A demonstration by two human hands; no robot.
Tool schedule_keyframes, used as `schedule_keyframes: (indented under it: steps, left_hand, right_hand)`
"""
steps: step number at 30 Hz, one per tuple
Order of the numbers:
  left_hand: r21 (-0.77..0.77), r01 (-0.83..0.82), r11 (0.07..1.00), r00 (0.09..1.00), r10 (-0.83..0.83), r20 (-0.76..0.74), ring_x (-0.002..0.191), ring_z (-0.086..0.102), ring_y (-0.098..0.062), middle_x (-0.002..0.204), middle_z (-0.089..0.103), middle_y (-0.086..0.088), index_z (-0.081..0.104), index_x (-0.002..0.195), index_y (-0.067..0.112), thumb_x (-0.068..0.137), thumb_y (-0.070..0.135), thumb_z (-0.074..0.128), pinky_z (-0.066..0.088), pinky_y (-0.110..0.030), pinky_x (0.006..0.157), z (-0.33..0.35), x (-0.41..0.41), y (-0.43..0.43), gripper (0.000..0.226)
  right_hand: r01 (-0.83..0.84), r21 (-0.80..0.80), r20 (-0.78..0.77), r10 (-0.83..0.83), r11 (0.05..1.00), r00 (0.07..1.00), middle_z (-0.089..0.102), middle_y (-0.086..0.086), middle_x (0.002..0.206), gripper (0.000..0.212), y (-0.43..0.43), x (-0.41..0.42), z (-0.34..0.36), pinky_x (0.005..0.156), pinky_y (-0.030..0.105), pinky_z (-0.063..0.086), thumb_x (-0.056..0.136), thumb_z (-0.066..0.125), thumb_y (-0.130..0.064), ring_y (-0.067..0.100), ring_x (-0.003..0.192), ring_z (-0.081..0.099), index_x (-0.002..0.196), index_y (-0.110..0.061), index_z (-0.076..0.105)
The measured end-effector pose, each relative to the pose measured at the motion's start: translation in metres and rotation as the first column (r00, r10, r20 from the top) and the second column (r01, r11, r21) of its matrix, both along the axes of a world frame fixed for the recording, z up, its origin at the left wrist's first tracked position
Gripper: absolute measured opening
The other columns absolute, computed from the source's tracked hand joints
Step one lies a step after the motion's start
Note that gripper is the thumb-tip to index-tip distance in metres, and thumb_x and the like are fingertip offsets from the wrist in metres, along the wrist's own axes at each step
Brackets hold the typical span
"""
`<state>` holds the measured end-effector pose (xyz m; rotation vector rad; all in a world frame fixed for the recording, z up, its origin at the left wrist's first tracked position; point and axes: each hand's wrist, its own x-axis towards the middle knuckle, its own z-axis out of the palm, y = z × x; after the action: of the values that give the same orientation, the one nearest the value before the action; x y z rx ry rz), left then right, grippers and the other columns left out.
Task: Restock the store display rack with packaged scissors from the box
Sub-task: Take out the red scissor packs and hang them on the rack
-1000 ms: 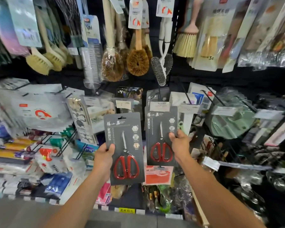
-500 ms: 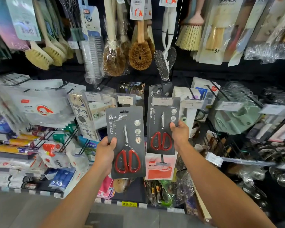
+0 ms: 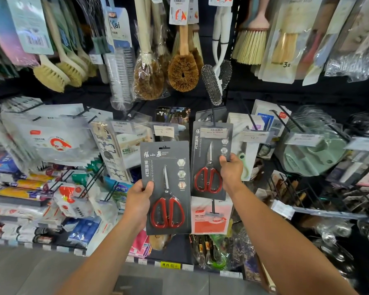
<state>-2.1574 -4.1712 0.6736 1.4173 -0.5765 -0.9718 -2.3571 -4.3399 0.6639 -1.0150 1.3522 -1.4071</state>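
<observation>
I see both arms reaching forward to the display rack (image 3: 264, 90), each hand with one carded pack of red-handled scissors. The left hand (image 3: 140, 201) grips the nearer scissors pack (image 3: 166, 188) by its left edge, thumb curled onto the front of the grey card and the fingers hidden behind it. This pack is upright, in front of the rack and clear of the hooks, and its hang slot at the top is free. The right hand (image 3: 230, 172) grips the farther scissors pack (image 3: 209, 162) at its right edge, thumb pressed on the front just beside the blades. This second pack is raised against the rack, with its top edge tucked behind the price label (image 3: 213, 132) at the tip of a black peg hook (image 3: 213, 116). I cannot tell whether the card's slot is on the peg, as the label covers it. Another grey card of the same kind shows behind it on that hook. The two packs stand side by side, their inner edges just beside each other. A red-and-white package (image 3: 209, 218) hangs directly below the farther pack. Above, a round brown bristle brush (image 3: 182, 74) hangs among other brushes. A pale green item in clear wrap (image 3: 313, 154) hangs to the right.
</observation>
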Motion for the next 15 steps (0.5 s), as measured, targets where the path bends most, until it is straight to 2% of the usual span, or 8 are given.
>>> schedule_keyframes:
  steps: [3,6,9,11,13,15]
  left_hand:
    - [0.012,0.004,1.0,1.0,-0.005,0.022,0.102,0.068,-0.031,0.105,0.074,-0.008,0.068,0.106,0.017,0.102,0.015,0.046,0.052,-0.05,0.095,-0.002,0.001,0.001,0.022]
    - [0.015,0.014,1.0,1.0,-0.014,0.026,0.102,0.068,-0.033,0.106,0.074,-0.01,0.068,0.107,0.014,0.101,0.016,0.047,0.052,-0.052,0.095,-0.005,0.001,0.003,0.022]
    - [0.022,0.011,1.0,0.999,-0.012,0.048,0.099,0.068,-0.033,0.103,0.074,-0.01,0.068,0.102,0.014,0.101,0.017,0.048,0.052,-0.05,0.093,-0.007,0.0,0.004,0.02]
    - [0.023,0.005,1.0,0.998,-0.006,0.065,0.088,0.069,-0.026,0.094,0.074,-0.007,0.068,0.092,0.018,0.1,0.016,0.049,0.055,-0.045,0.086,-0.009,-0.001,0.004,0.021]
    - [0.029,0.005,1.0,0.996,-0.007,0.084,0.075,0.069,-0.013,0.082,0.074,0.003,0.068,0.084,0.021,0.1,0.016,0.05,0.056,-0.03,0.072,-0.01,-0.003,0.002,0.024]
    - [0.044,0.01,0.999,0.993,-0.015,0.119,0.068,0.066,-0.004,0.073,0.073,0.012,0.067,0.08,0.024,0.099,0.017,0.052,0.051,-0.019,0.061,-0.011,-0.006,-0.001,0.025]
  right_hand:
    - [0.003,0.036,-0.047,-0.001,0.999,0.999,0.062,0.003,0.082,0.01,-0.013,0.001,0.003,0.053,0.017,0.047,0.093,0.055,-0.006,0.012,0.071,0.054,0.095,0.0,0.063]
    - [0.002,0.072,-0.103,0.006,0.997,0.995,0.063,0.002,0.082,0.008,-0.026,0.002,0.005,0.058,0.023,0.047,0.095,0.056,-0.011,0.015,0.072,0.055,0.093,-0.009,0.063]
    - [0.011,0.1,-0.185,0.008,0.995,0.983,0.063,0.006,0.082,0.012,-0.036,0.006,0.009,0.066,0.029,0.047,0.096,0.055,-0.018,0.017,0.073,0.054,0.097,-0.008,0.063]
    - [0.0,0.118,-0.221,0.026,0.993,0.975,0.065,0.01,0.086,0.016,-0.042,0.006,0.015,0.071,0.032,0.049,0.097,0.054,-0.02,0.023,0.078,0.059,0.098,-0.005,0.061]
    - [-0.046,0.124,-0.316,0.083,0.991,0.945,0.067,0.015,0.1,0.023,-0.047,0.005,0.022,0.081,0.036,0.052,0.097,0.051,-0.024,0.03,0.092,0.064,0.104,-0.005,0.061]
    - [-0.065,0.141,-0.455,0.123,0.988,0.882,0.066,0.017,0.108,0.029,-0.05,0.003,0.03,0.08,0.03,0.048,0.098,0.047,-0.024,0.031,0.1,0.063,0.11,-0.002,0.061]
